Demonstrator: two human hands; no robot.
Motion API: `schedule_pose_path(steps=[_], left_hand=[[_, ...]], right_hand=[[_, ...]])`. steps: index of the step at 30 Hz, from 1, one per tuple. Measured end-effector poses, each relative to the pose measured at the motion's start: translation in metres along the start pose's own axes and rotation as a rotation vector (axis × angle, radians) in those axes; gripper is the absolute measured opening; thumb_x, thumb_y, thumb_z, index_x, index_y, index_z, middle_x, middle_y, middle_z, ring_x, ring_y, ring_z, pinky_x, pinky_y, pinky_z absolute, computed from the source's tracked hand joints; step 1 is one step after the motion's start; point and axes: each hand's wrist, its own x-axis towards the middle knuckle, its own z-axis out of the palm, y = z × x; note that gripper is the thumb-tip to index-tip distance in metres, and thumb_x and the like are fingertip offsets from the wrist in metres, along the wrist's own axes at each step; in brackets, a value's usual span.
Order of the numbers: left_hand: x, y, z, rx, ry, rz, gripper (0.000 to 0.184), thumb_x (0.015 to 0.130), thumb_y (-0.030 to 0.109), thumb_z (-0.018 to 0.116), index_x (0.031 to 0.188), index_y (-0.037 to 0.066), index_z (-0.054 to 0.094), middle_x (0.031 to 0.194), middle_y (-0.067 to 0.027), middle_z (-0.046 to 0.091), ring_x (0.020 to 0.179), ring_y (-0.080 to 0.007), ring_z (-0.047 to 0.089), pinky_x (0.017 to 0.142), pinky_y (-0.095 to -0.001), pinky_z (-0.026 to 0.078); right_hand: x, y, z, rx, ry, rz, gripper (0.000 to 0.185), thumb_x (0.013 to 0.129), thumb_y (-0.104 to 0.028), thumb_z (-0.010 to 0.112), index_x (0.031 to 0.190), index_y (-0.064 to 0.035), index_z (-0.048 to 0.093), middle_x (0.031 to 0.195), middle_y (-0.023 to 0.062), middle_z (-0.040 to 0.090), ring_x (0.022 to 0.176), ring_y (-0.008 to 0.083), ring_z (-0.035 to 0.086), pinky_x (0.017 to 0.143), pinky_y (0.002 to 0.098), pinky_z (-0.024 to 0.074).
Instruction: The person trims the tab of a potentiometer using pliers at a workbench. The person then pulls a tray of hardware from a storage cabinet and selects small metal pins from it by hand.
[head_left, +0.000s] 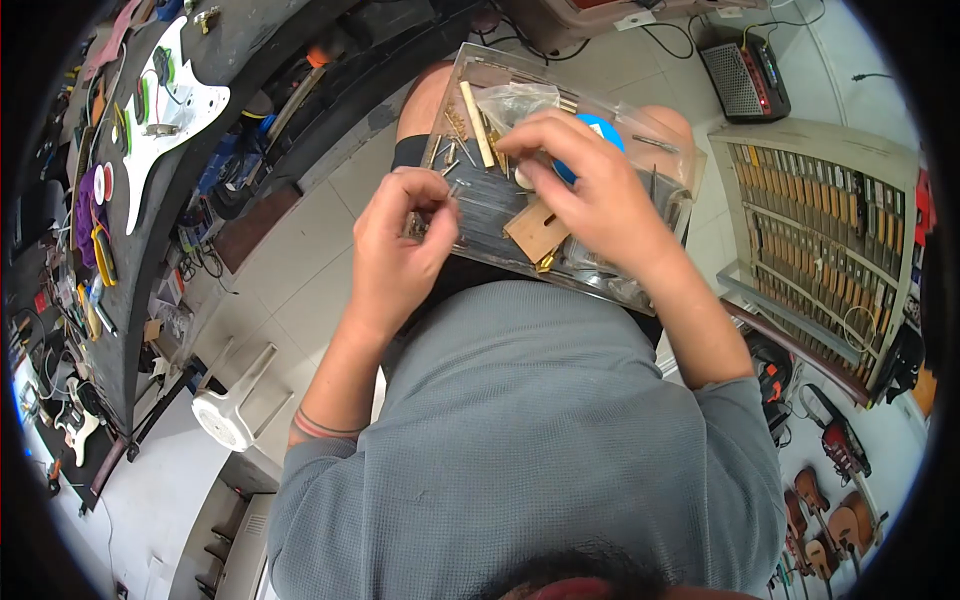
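A clear plastic tray (462, 62) of small parts rests across my lap. My left hand (400, 235) is over its near left corner, fingers curled and thumb near the index finger in a pinch; whatever is between them is too small to name. My right hand (590, 185) reaches in from the right, fingers bent and a gap between thumb and index fingertip, close to some brass-coloured bits (501, 160). Left of those fingertips lies a pale wooden stick (476, 122). Below the right hand is a flat wooden block (535, 234). The hand partly covers a blue round object (602, 132).
Inside the tray are a crumpled clear bag (515, 98) and several thin metal pieces (455, 155). A dark workbench (215, 70) on the left carries a white guitar pickguard (150, 140). To the right stands a tool rack (820, 215); a white stool (228, 415) is lower left.
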Motion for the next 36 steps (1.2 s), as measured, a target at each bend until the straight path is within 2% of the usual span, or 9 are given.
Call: schedule_pose_path(steps=[1,4,7,13,16,19,23,26,36], left_hand=[[0.002,-0.001,-0.004,0.108,-0.017,0.013,0.022,0.103,-0.014,0.067,0.119,-0.002,0.058,0.120,-0.0095,0.068,0.107,-0.0135,0.071,0.093,-0.0301,0.062],[0.006,-0.007,-0.006,0.080,-0.032,0.010,0.022,0.105,-0.013,0.067,0.121,-0.002,0.057,0.122,-0.0094,0.067,0.105,-0.0137,0.071,0.092,-0.0310,0.063],[0.007,0.001,-0.001,-0.094,0.063,-0.116,0.020,0.108,-0.010,0.067,0.123,-0.002,0.057,0.122,-0.0092,0.066,0.106,-0.0140,0.071,0.094,-0.0317,0.063],[0.006,0.003,-0.003,-0.262,0.113,-0.137,0.023,0.111,-0.007,0.064,0.133,-0.003,0.057,0.121,-0.0089,0.066,0.108,-0.0143,0.071,0.099,-0.0331,0.061],[0.007,0.007,-0.004,-0.185,0.078,-0.153,0.025,0.111,-0.006,0.066,0.135,-0.004,0.060,0.117,-0.0081,0.068,0.106,-0.0140,0.071,0.096,-0.0334,0.061],[0.006,0.004,-0.008,0.167,-0.013,-0.027,0.024,0.106,-0.008,0.069,0.129,-0.003,0.066,0.112,-0.0097,0.072,0.101,-0.0177,0.073,0.092,-0.0338,0.061],[0.008,0.018,0.001,0.479,-0.093,0.181,0.024,0.097,-0.006,0.074,0.119,0.003,0.073,0.112,-0.0138,0.074,0.098,-0.0318,0.075,0.089,-0.0390,0.060],[0.006,0.020,0.011,0.622,-0.213,0.252,0.024,0.094,-0.003,0.077,0.116,0.005,0.074,0.110,-0.0106,0.074,0.100,-0.0323,0.073,0.089,-0.0430,0.058],[0.009,0.023,0.009,0.533,-0.150,0.147,0.016,0.091,-0.003,0.079,0.106,0.002,0.077,0.092,-0.0116,0.068,0.090,-0.0333,0.067,0.083,-0.0436,0.056]], right_hand=[[0.005,0.012,-0.006,-0.238,-0.073,-0.102,0.026,0.095,-0.004,0.074,0.120,-0.0113,0.077,0.116,0.0034,0.073,0.115,0.0293,0.068,0.102,0.0471,0.0543],[0.008,0.039,-0.009,-0.540,-0.184,-0.252,0.022,0.094,-0.010,0.077,0.116,-0.0138,0.078,0.119,0.0002,0.072,0.120,0.0251,0.065,0.110,0.0476,0.0486],[0.005,0.047,-0.020,-0.573,-0.174,-0.184,0.018,0.094,-0.012,0.078,0.112,-0.0144,0.079,0.121,-0.0008,0.071,0.123,0.0242,0.064,0.113,0.0475,0.0459],[-0.011,0.043,-0.033,-0.692,-0.156,-0.167,0.015,0.092,-0.012,0.080,0.107,-0.0140,0.078,0.120,0.0008,0.070,0.123,0.0253,0.064,0.116,0.0485,0.0457],[-0.006,0.028,-0.034,-0.602,-0.196,-0.246,0.018,0.090,-0.011,0.081,0.107,-0.0124,0.078,0.117,0.0028,0.070,0.122,0.0270,0.064,0.116,0.0498,0.0451],[0.001,0.030,-0.022,-0.615,-0.261,-0.268,0.016,0.086,-0.013,0.083,0.102,-0.0122,0.077,0.113,0.0028,0.068,0.120,0.0265,0.064,0.117,0.0497,0.0450],[0.007,0.033,-0.018,-0.754,-0.310,-0.284,0.010,0.085,-0.014,0.082,0.093,-0.0112,0.076,0.108,0.0020,0.070,0.116,0.0249,0.064,0.116,0.0477,0.0454],[0.007,0.031,-0.017,-0.816,-0.364,-0.295,0.007,0.085,-0.013,0.079,0.092,-0.0101,0.079,0.105,0.0013,0.073,0.116,0.0235,0.066,0.114,0.0445,0.0458],[-0.001,0.030,-0.038,-0.377,-0.201,-0.068,0.014,0.092,-0.009,0.079,0.099,-0.0078,0.067,0.099,0.0069,0.070,0.105,0.0295,0.067,0.110,0.0444,0.0471]])
